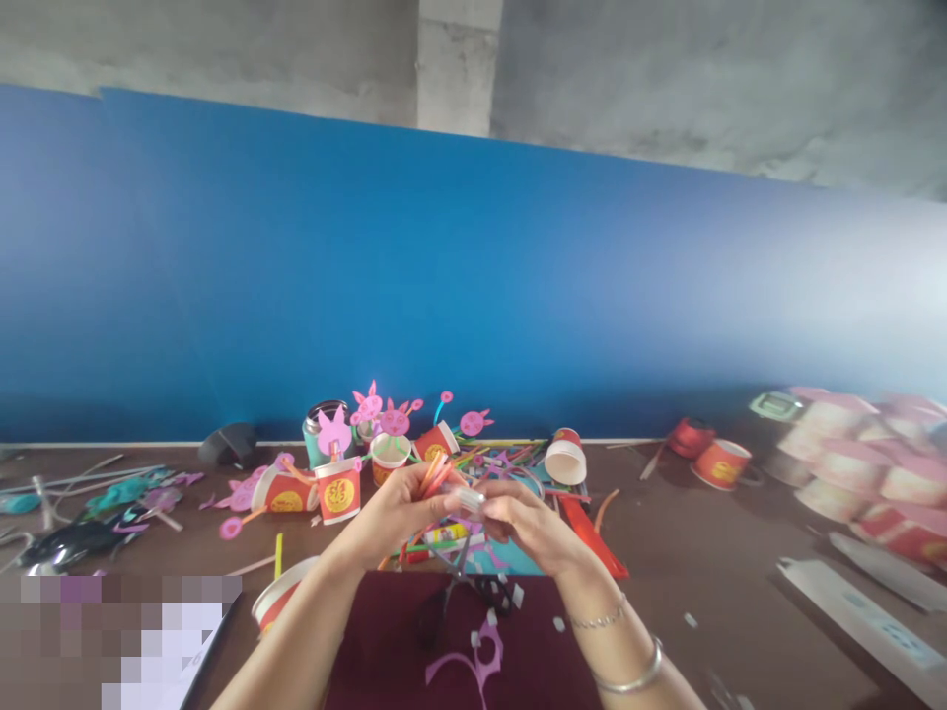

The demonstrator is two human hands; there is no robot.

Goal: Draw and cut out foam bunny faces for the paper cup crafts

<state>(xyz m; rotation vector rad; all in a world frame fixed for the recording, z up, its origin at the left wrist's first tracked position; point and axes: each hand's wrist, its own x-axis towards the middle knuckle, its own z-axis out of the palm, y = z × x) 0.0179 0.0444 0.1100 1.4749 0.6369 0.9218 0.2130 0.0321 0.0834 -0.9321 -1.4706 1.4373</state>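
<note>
Between hands (pixel 522 518), white piece (pixel 472 500), blurred, partly covered; orange strips (pixel 434 473) partly hidden.

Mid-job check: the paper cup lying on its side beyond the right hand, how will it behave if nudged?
The paper cup will probably roll in a curve, since it lies on its tapered side. Its thin-looking wall and open mouth suggest it is light and could dent if squeezed hard.

I can read no words; the round yellow emblem (pixel 340 498) on the red paper cup (pixel 324 505) is unclear.
</note>
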